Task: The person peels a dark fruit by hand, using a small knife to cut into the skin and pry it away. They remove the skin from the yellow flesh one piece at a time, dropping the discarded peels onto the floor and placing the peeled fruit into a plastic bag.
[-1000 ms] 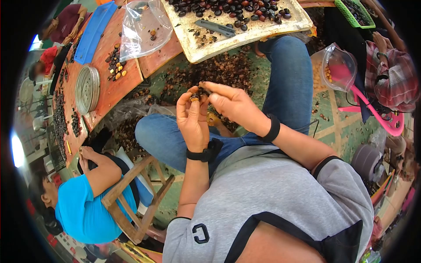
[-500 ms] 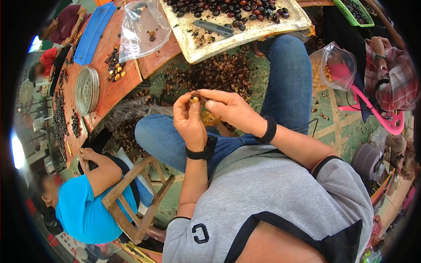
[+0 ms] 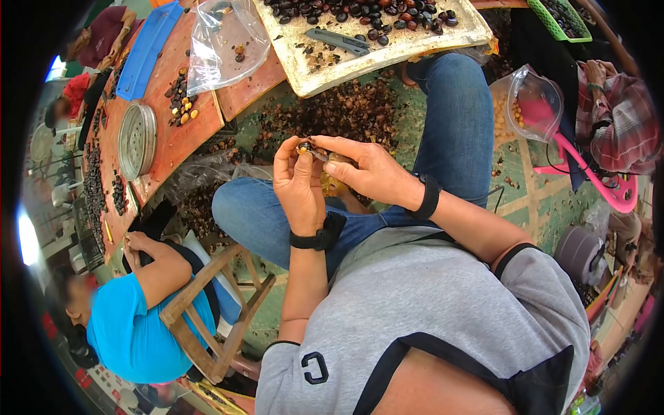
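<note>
Over my lap, my left hand [image 3: 300, 190] pinches a small nut [image 3: 304, 147] between thumb and fingers. Dark shell and a bit of yellow kernel show on it. My right hand [image 3: 377, 174] is closed beside it, gripping a thin, greyish blade-like tool [image 3: 319, 155] that points at the nut. Most of this tool is hidden by the fingers. Ahead of both hands lies a worn white tray [image 3: 304, 77] with many dark nuts [image 3: 366, 15] along its far side. A grey utility knife [image 3: 337, 41] rests on the tray among shell bits.
A clear plastic bag [image 3: 223, 62], a blue tray [image 3: 149, 52] and a round metal tin [image 3: 137, 142] are on the red table [image 3: 166, 166]. Shell scraps [image 3: 346, 111] cover the floor. A person in blue [image 3: 142, 332] sits left by a wooden stool [image 3: 200, 311]; a pink stand [image 3: 588, 169] is right.
The nut has turned in my left fingers, so more dark shell shows on top. The blade in my right hand has come into clearer view. Both hands stay nearly in place.
</note>
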{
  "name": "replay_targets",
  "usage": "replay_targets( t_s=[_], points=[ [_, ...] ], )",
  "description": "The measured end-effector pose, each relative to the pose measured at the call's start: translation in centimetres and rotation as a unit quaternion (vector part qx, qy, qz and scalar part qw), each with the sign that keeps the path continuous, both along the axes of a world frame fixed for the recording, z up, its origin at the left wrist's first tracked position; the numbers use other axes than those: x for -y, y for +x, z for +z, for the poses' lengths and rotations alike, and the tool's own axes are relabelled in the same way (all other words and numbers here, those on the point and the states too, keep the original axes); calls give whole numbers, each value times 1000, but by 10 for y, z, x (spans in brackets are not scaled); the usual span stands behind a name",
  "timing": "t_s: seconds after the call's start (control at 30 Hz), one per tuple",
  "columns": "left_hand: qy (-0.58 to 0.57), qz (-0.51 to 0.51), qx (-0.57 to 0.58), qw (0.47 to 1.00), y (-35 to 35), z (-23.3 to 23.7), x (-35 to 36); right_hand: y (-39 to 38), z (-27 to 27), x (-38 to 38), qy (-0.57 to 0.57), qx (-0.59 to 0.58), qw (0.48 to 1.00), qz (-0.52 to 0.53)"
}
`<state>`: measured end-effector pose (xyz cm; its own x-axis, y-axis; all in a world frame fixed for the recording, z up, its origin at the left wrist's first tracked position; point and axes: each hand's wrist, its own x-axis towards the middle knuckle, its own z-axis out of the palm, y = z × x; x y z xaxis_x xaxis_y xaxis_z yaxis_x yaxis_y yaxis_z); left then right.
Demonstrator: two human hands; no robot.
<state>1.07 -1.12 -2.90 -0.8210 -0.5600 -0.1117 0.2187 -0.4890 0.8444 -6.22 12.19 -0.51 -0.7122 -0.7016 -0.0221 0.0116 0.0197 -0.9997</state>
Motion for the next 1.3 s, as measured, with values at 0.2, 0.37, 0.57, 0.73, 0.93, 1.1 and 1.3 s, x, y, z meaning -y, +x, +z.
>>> replay_targets(
  t_s=[0.2, 0.37, 0.57, 0.73, 0.93, 1.1, 1.3],
  points=[
    [0, 10, 19, 1000, -1, 3, -4, 3, 2, 2, -23, 5, 1000, -15],
    [-100, 46, 59, 992, 1, -3, -4, 11, 1, 6, -50, 76, 995, -27],
    [-235, 65, 69, 968, 3, -12, -2, 6, -8, 10, -39, 145, 988, -26],
    [-262, -8, 72, 962, 5, 5, -15, -9, -10, 2, -39, 212, 976, -24],
    [11, -35, 48, 998, 4, 14, -7, -7, 7, -10, 59, -27, 997, 53],
    [-27, -35, 45, 998, 0, 8, -3, -15, 7, -11, 74, -93, 992, 50],
    [-136, -27, 81, 987, 2, 7, -3, -14, 14, -14, 73, -82, 993, 36]
  ],
)
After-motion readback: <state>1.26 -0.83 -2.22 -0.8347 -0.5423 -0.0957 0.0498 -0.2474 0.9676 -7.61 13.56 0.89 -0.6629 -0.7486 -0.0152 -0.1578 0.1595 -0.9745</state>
